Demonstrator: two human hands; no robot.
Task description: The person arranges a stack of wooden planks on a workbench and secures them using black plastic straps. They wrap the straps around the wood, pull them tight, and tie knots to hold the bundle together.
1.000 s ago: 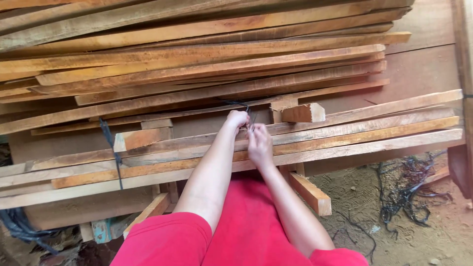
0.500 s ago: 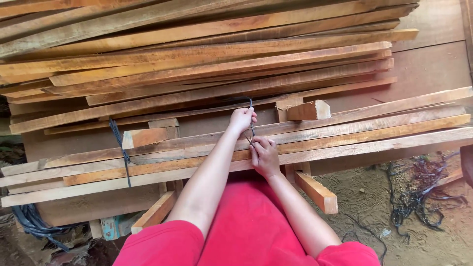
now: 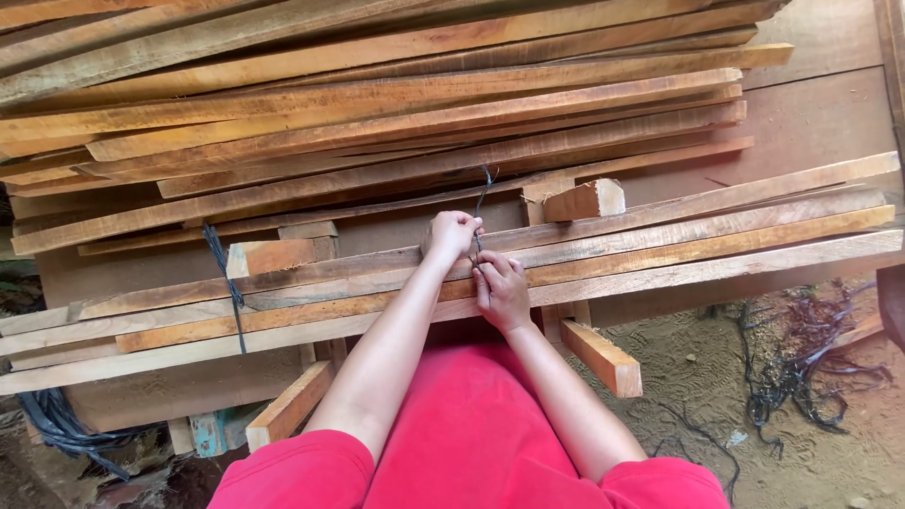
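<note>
A bundle of long reddish wooden slats [image 3: 660, 236] lies across in front of me. My left hand [image 3: 451, 236] is closed in a fist on a thin dark wire [image 3: 483, 188] that rises from the slats. My right hand [image 3: 501, 290] sits just below it on the bundle, fingers pinching the lower part of the same wire. A second dark wire tie [image 3: 226, 283] wraps the bundle further left. My red sleeves fill the bottom of the view.
A bigger stack of slats [image 3: 377, 104] lies behind, on flat brown boards [image 3: 811, 123]. Short wooden blocks [image 3: 584, 200] sit between the layers. Loose dark wire [image 3: 801, 358] lies tangled on the dirt ground at right. Dark straps [image 3: 57, 429] hang at lower left.
Both hands have stayed at the same spot on the bundle. The wire end now stands up above my left fist, and my right hand has shifted slightly below it.
</note>
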